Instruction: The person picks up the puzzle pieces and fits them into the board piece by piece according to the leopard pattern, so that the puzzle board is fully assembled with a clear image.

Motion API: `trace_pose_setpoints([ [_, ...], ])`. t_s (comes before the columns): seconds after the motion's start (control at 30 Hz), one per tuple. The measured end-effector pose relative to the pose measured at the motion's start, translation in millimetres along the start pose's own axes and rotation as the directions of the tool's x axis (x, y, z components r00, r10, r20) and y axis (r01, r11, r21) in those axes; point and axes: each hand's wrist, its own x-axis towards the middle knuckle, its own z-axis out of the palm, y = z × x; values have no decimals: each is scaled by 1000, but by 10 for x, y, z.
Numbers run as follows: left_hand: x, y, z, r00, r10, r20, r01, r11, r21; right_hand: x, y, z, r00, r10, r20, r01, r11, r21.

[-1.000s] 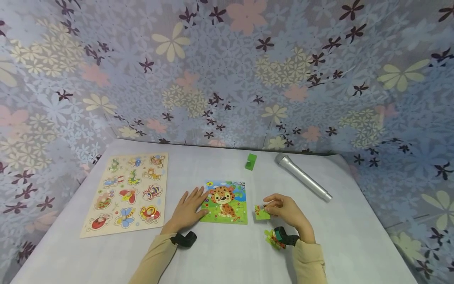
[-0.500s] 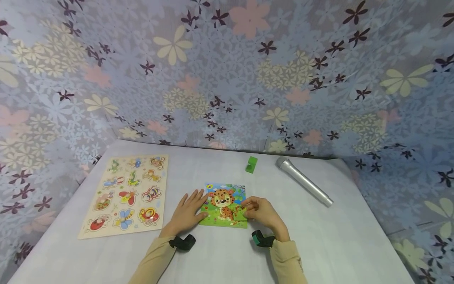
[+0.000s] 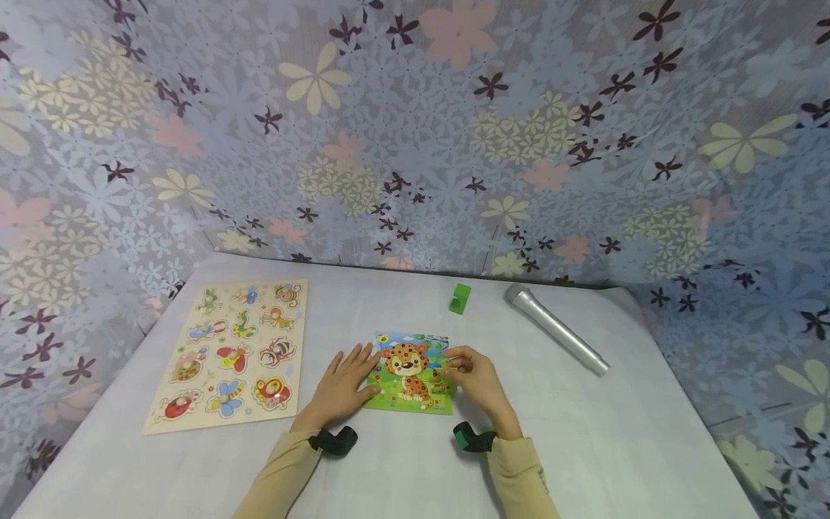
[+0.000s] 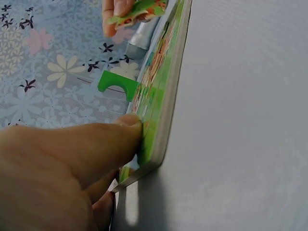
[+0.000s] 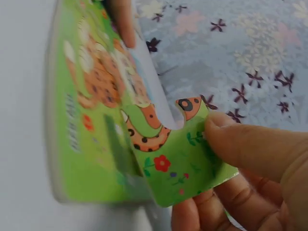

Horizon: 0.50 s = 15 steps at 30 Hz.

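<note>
My right hand (image 3: 478,382) pinches a puzzle piece (image 5: 180,168) between thumb and fingers, over the right side of a square leopard puzzle (image 3: 395,398). The piece is green with a red flower and part of a spotted tail, has a rounded notch, and stands tilted above the picture in the right wrist view. Spread over the left edge of the puzzle and the table beside it, my left hand (image 3: 340,389) has its fingers extended. Its thumb (image 4: 122,139) lies against the puzzle's edge in the left wrist view.
A wooden board of insect pictures (image 3: 158,424) lies at the left. Behind the puzzle is a green block with an arched cut-out (image 3: 460,298), and a silver microphone (image 3: 556,328) lies at the back right. Floral cloth (image 3: 415,144) hangs behind the white table.
My right hand has carried the piece left from beside the puzzle to over it, then raised and tilted it. A small colourful thing near the right wrist is now hidden. My left hand stays put.
</note>
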Motion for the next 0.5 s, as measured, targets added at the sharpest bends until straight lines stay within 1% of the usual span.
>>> trace_pose_setpoints([
  [0.1,-1,2,-4,1000,6,-2,-6,1000,-7,2,3,67,1000,1,12,-1,1000,-7],
  [0.2,7,0,-4,1000,2,7,-2,1000,-7,-2,-1,118,999,-22,46,22,1000,-19],
  [0.37,20,-16,15,1000,-8,14,8,1000,6,-18,-5,161,994,-59,92,68,993,-96],
  [0.43,21,-18,16,1000,-10,12,10,1000,9,-26,-4,163,994,-60,93,72,989,-130],
  [0.5,19,-14,13,1000,-9,9,8,1000,6,-27,2,158,995,-46,83,59,985,-163],
])
